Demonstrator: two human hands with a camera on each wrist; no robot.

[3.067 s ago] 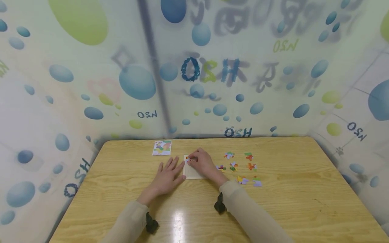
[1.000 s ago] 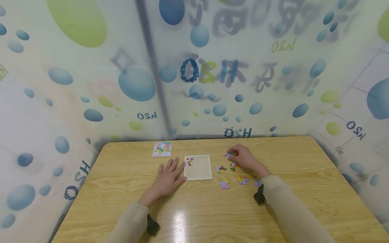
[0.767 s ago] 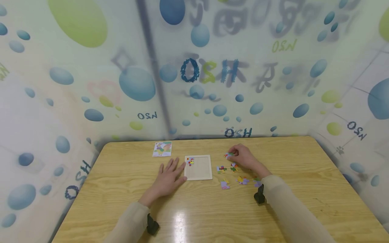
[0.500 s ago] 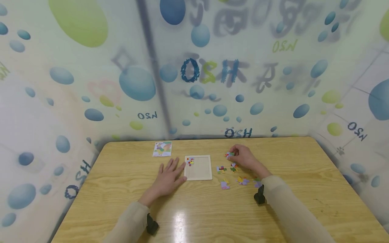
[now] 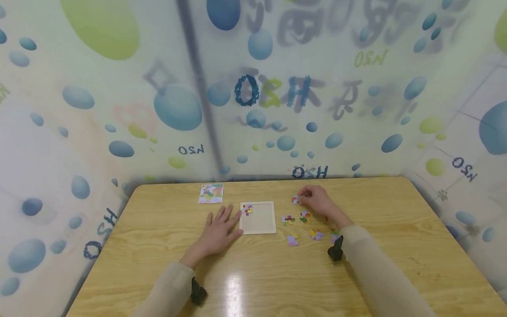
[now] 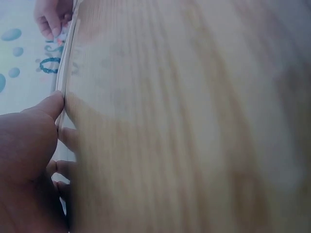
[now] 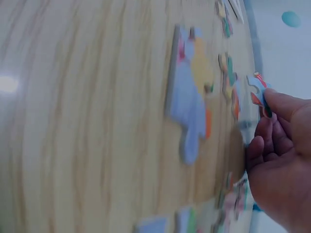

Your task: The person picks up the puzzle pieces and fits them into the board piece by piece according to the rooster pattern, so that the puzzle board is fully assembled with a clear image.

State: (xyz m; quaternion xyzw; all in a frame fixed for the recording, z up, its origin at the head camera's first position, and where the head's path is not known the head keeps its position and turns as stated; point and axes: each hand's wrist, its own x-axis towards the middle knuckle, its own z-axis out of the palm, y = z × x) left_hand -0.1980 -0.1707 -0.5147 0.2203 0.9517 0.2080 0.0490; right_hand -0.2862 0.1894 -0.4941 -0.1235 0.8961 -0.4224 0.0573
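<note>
My left hand (image 5: 217,233) lies with fingers spread on the table, its index finger and thumb tips at the left edge of a square wooden puzzle tray (image 5: 261,222). In the tray's far left corner sits a small colourful patch of jigsaw (image 5: 247,210). Right of the tray, my right hand (image 5: 318,201) pinches a jigsaw piece (image 7: 257,88) between thumb and fingers. That piece is light blue with red and orange, raised above the tabletop in the right wrist view. The left wrist view shows the thumb (image 6: 51,106) at the tray's edge.
Several loose jigsaw pieces lie right of the tray, among them a purple and yellow one (image 5: 293,240) and a dark multicoloured one (image 5: 304,216). The right forearm partly covers another piece (image 5: 334,237). A printed picture card (image 5: 211,193) lies at the back left of the wooden table (image 5: 158,246).
My right hand has gone from the tray's far left corner to the loose pieces at right, pinched one and lifted it slightly. The left hand has stayed put.
</note>
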